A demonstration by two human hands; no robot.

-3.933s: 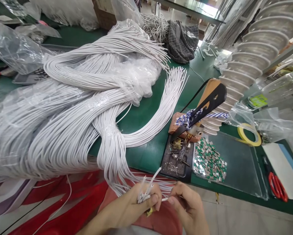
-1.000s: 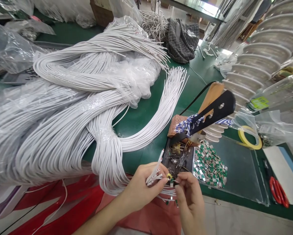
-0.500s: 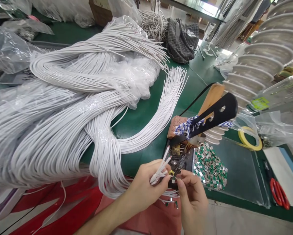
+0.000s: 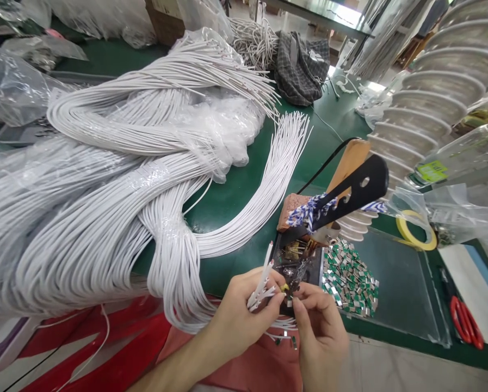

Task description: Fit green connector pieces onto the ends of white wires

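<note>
Black tray [image 4: 320,267]: metal scraps [image 4: 295,251].
Left hand [image 4: 246,305]: fingers grip white cables [image 4: 263,288]; right hand [image 4: 319,318]: fingers apparently pinch a tiny part [image 4: 290,301].

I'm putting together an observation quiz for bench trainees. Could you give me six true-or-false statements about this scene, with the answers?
1. The left hand and right hand are close together. True.
2. White wire ends stick up from the left hand. True.
3. The red-handled tool lies right of the pile of small green-and-silver parts. True.
4. The right hand holds the red-handled tool. False: the tool lies apart from both hands.
5. Nothing yellow shows on the bench right of the hands. False: a yellow tape roll lies there.
6. The pile of small green-and-silver parts is left of both hands. False: it is to the right of the left hand.
</note>
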